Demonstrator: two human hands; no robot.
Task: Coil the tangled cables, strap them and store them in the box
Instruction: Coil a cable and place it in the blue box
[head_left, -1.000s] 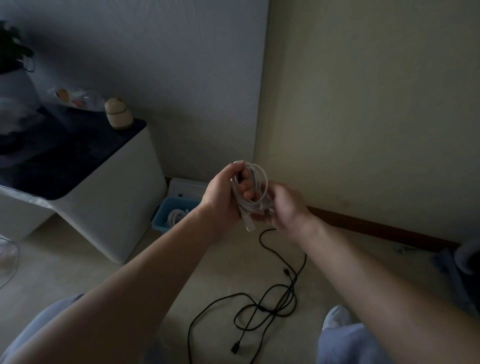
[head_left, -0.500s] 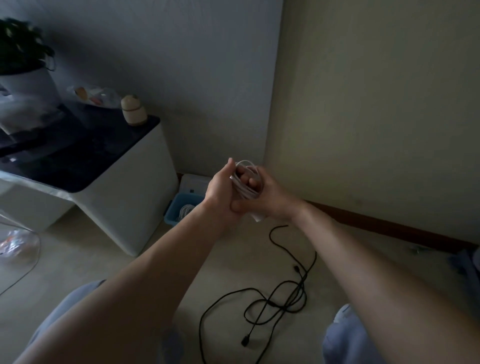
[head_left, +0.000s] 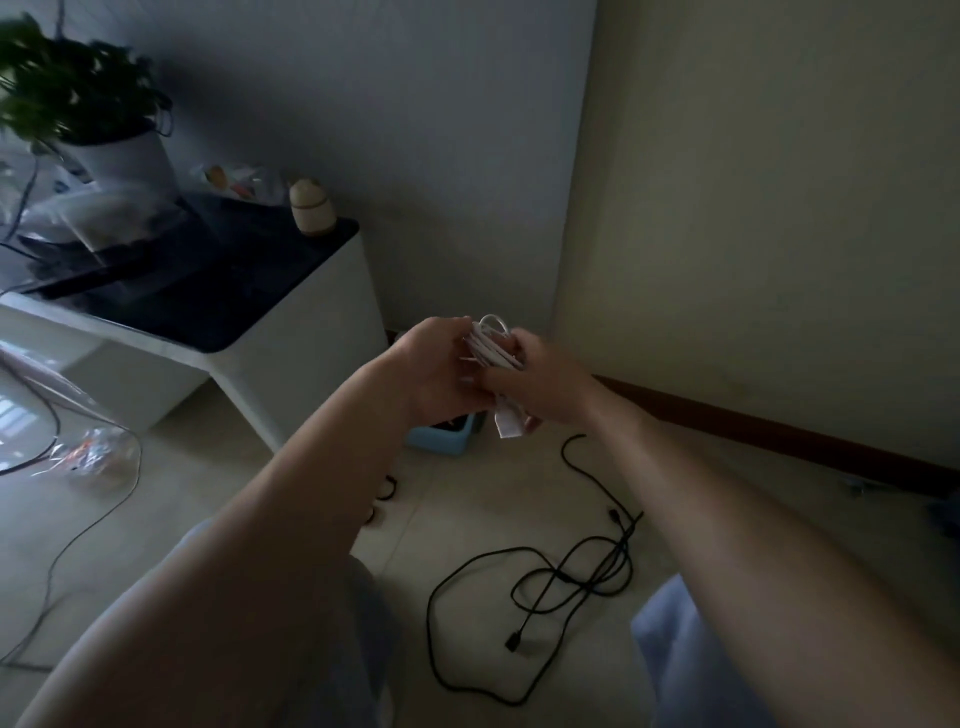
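Both hands on the white coil (head_left: 491, 343), raised between them: left hand (head_left: 436, 364) curled round its near side, right hand (head_left: 540, 379) pinching the far side. A white tab (head_left: 506, 423) hangs just under the right hand, strap or plug end, we can't tell. We judge strapping is the step. To do it well, left hand clamps the loops flat so none spring out, right hand wraps the strap round the middle, snug. Box (head_left: 441, 441) sits below the left hand on the floor; black cable (head_left: 571, 571) lies loose below the right forearm, not yet coiled
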